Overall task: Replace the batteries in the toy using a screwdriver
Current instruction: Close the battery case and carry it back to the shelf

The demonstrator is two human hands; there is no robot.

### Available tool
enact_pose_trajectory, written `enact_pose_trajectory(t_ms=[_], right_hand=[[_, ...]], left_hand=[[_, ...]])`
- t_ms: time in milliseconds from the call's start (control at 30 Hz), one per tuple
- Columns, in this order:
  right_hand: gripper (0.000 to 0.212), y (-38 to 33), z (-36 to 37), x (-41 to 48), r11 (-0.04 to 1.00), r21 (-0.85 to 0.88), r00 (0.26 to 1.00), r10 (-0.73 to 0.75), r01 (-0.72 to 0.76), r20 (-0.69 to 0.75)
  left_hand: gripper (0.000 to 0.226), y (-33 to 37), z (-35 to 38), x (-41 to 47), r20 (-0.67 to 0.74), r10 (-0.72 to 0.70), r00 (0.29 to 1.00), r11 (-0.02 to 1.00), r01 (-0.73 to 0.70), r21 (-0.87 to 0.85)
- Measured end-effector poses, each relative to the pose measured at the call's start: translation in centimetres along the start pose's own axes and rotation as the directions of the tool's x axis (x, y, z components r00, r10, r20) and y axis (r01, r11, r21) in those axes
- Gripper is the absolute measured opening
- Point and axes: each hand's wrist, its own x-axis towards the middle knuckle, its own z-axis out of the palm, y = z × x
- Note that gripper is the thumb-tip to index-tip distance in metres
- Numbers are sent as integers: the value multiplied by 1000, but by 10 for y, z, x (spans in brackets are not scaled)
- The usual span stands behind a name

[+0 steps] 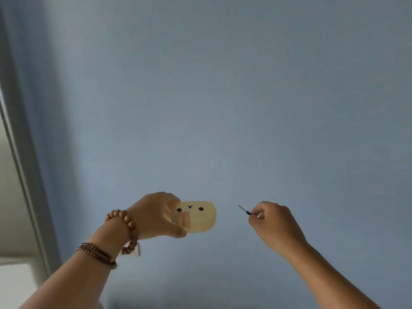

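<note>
A translucent yellow toy (198, 216) with two black dot eyes and a small mouth is held up in the air, its face turned toward me. My left hand (153, 216) grips its left end, fingers showing through the plastic. My right hand (275, 224) pinches a small screwdriver (244, 210) whose thin metal tip points up and left toward the toy. A gap separates the tip from the toy. Beaded bracelets circle my left wrist. No batteries are in sight.
A plain blue wall (223, 97) fills the background. A grey frame edge (20, 152) runs down the left side, with a pale surface (13, 282) at the lower left.
</note>
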Motion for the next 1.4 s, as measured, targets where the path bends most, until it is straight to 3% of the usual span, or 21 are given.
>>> enact_pose_trajectory(t_ms=[267,433,533,700,833,1000,1200,1400], right_hand=[[5,-100,58,0,950,122,952,-296,286,74],[5,-162,92,-10,853,258,856,-498,454,139],[4,-198,108,-29,766,350,764,-620,539,180],[2,-263,125,-98,549,535,550,-816,642,177],[4,-307,118,-191,412,668,387,-901,620,197],[16,-345,89,-314,208,791,155,-977,576,145],[14,-368,60,-427,86,849,39,-996,522,78],[14,-393,45,-506,71,866,22,-997,495,69]], left_hand=[[70,-41,-58,-75,-155,-210,965,969,226,96],[65,-44,-92,-148,-273,-402,874,880,451,148],[60,-37,-106,-206,-362,-525,770,792,598,122],[62,-6,-121,-324,-505,-683,527,567,819,87],[68,35,-117,-429,-565,-767,304,345,938,35],[69,99,-115,-543,-622,-777,92,129,992,-14],[82,160,-111,-651,-630,-775,-45,20,995,-95],[79,182,-121,-724,-631,-771,-82,8,990,-138]])
